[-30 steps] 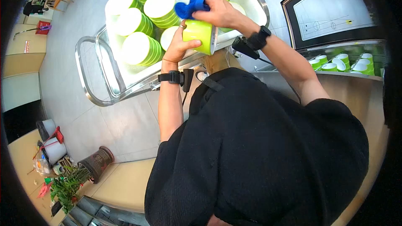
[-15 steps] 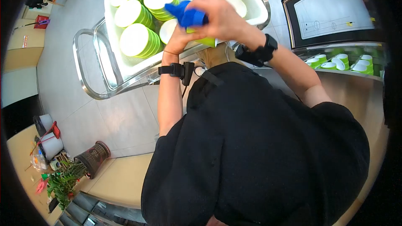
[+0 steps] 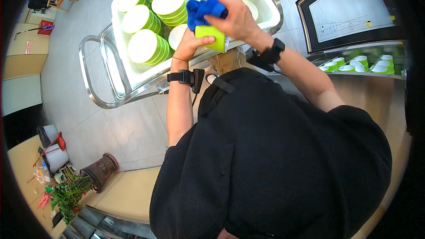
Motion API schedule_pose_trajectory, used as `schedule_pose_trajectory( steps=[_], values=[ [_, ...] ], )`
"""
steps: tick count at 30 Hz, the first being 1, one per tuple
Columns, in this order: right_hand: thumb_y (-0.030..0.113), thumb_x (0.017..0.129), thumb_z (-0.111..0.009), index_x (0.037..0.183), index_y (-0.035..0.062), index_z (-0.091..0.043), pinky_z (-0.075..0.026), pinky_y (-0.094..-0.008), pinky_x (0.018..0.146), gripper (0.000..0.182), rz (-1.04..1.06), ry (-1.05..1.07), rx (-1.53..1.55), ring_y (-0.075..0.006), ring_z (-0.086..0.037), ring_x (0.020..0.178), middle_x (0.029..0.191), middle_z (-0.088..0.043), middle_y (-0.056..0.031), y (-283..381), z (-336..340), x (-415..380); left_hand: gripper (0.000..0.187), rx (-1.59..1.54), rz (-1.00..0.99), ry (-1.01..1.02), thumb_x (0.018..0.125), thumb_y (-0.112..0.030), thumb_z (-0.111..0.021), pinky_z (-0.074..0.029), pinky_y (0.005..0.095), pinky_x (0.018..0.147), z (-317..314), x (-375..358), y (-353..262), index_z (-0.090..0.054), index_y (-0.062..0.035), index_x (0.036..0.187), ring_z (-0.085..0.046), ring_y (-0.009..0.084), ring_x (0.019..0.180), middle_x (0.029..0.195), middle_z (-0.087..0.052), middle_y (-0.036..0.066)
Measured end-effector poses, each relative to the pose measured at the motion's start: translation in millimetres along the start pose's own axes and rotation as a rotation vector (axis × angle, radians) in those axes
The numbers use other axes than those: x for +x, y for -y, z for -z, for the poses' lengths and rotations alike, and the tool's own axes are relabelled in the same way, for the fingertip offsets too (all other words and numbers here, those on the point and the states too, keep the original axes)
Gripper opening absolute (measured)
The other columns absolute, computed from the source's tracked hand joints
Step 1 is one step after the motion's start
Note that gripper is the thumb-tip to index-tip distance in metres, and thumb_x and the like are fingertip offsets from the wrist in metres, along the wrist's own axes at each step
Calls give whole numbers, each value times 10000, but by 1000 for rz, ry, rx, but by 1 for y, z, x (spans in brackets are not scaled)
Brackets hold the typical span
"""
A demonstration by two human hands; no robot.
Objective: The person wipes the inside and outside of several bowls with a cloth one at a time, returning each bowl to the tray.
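My left hand (image 3: 189,45) grips a lime-green bowl (image 3: 211,35), its thumb pressed along the side. My right hand (image 3: 239,20) is closed on a blue cloth (image 3: 200,11), which lies against the upper end of the bowl. Both hands are over the near edge of a white plastic basket (image 3: 116,31). Stacks of green bowls with white insides stand in that basket, among them a stack (image 3: 148,46) left of my hands and another stack (image 3: 170,4) just beyond them. Part of a bowl (image 3: 251,9) shows behind my right hand.
The basket rests on a metal trolley (image 3: 95,99) with a curved handle. At right, more green bowls (image 3: 380,66) sit on a metal shelf below a framed board (image 3: 341,13). A potted plant (image 3: 99,170) and buckets (image 3: 56,156) stand at lower left.
The blue cloth has shifted slightly right and its folds have changed. More of the green bowl's side now shows, as my right hand has moved a little on it.
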State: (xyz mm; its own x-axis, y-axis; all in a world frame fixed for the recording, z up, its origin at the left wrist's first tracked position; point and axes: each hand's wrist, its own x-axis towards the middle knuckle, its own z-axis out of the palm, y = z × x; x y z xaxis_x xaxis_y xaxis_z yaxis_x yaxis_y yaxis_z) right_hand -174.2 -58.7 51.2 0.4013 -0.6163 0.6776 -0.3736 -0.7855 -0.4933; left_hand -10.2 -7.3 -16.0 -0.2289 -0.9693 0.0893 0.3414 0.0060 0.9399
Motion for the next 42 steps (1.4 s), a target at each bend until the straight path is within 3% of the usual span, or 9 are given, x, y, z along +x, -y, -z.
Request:
schedule_pose_trajectory(
  steps=[5,6,7,14,21,24,30,37,42],
  values=[
    [109,604,-715,947,100,-602,-426,-371,799,361,284,193,-30,-294,-557,898,946,-593,-93,31,13,-12,579,212,-129,26,795,-215,-676,-370,331,986,18,1,24,-415,-60,1288,-448,177,1151,1245,-490,63],
    [113,594,-722,949,104,-602,-428,-370,800,374,262,183,5,-298,-554,900,946,-594,-95,22,10,-10,542,-221,87,-132,812,-194,-660,-367,332,990,30,-7,47,-429,-65,1285,-454,187,1153,1272,-476,67],
    [117,585,-730,951,108,-603,-430,-370,801,388,240,176,45,-302,-551,901,947,-594,-96,14,7,-7,584,172,40,-165,759,-177,-706,-373,327,978,33,-1,48,-451,-67,1273,-467,194,1132,1271,-480,65],
    [250,782,-660,1079,19,-592,-461,-252,754,383,-1196,248,837,-127,-598,861,994,-633,-58,-57,-11,-14,875,-15,80,58,561,-123,-792,-356,299,972,5,0,-5,-373,-58,1326,-481,184,1087,1178,-512,50],
    [232,762,-678,945,21,-623,-473,-271,690,285,-657,-135,646,-129,-600,750,848,-655,-46,-38,-21,-7,885,-71,96,34,598,-107,-769,-329,293,989,2,2,-5,-317,-36,1356,-453,182,1132,1218,-482,74],
    [206,786,-683,990,30,-601,-460,-235,729,281,-469,89,371,-92,-586,784,842,-642,-52,-31,-14,0,755,-217,187,-17,704,-234,-727,-353,332,984,13,3,10,-349,-9,1319,-472,196,1142,1247,-480,86],
    [120,606,-744,994,65,-613,-473,-350,773,413,270,364,54,-297,-572,907,1050,-604,-137,27,3,16,742,-135,59,-87,657,-110,-789,-387,346,983,34,-10,40,-405,-78,1291,-484,185,1122,1218,-506,47],
    [209,752,-671,994,43,-630,-488,-288,733,297,-744,373,406,-135,-622,784,863,-663,-67,-49,-18,24,673,-58,98,42,621,-182,-784,-386,295,934,6,2,0,-491,-16,1204,-522,175,1044,1132,-565,60],
    [170,668,-703,1019,60,-614,-467,-377,756,379,60,243,30,-299,-587,812,861,-619,-121,1,-3,10,631,-66,139,23,624,-120,-785,-396,308,930,11,-4,6,-506,-44,1185,-520,170,1044,1112,-567,50]
  ],
)
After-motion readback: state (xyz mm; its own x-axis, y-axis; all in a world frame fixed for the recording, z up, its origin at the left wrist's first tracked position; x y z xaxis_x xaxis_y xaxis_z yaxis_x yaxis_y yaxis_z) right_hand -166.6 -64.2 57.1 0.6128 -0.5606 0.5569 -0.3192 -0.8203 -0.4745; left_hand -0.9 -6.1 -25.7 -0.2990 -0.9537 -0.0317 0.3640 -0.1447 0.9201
